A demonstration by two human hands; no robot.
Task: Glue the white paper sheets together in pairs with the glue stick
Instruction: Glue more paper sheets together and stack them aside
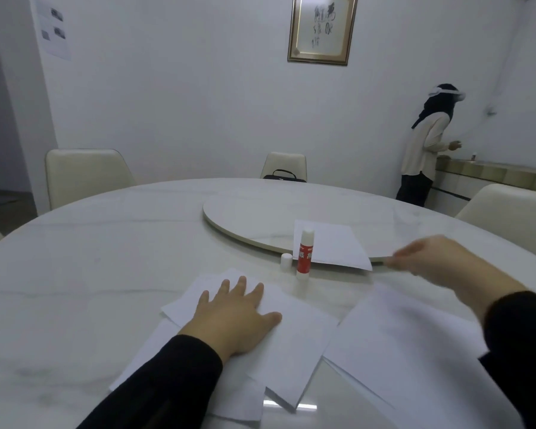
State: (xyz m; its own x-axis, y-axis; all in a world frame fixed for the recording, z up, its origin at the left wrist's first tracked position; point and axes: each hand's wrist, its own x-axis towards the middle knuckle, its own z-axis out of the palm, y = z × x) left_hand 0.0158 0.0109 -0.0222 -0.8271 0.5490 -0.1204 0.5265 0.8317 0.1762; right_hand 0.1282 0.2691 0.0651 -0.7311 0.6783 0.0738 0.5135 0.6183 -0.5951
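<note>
The left hand (239,317) lies flat and open, fingers spread, palm down on the top sheet of a loose pile of white paper sheets (291,345) at about 6 o'clock on the bench (90,274). It grips nothing; it only pins the pile. The right hand (440,261) reaches out toward 2 o'clock, near the edge of the turntable (260,212). It is blurred, so I cannot tell whether its fingers are closed on anything; they seem to be near the corner of the paper sheet on the turntable (338,246), which overhangs the turntable's rim.

Beneath the right forearm, at 4 o'clock, a second spread of white sheets (399,345) lies well apart from that single sheet. The glue stick (304,253) stands upright and uncapped at 12 o'clock, just in front of the turntable rim, with its cap (286,261) just beside it on the left.

The chief risk, as I judge it, is the standing glue stick: a sheet dragged off the turntable toward the body would sweep right past it and could knock it over, smearing glue on the bench or on clean paper. The sleeve could also ruffle the sheets under it, spoiling their alignment. And the left pile lies fanned, so pressing without squaring the edges first would bond a crooked pair.
</note>
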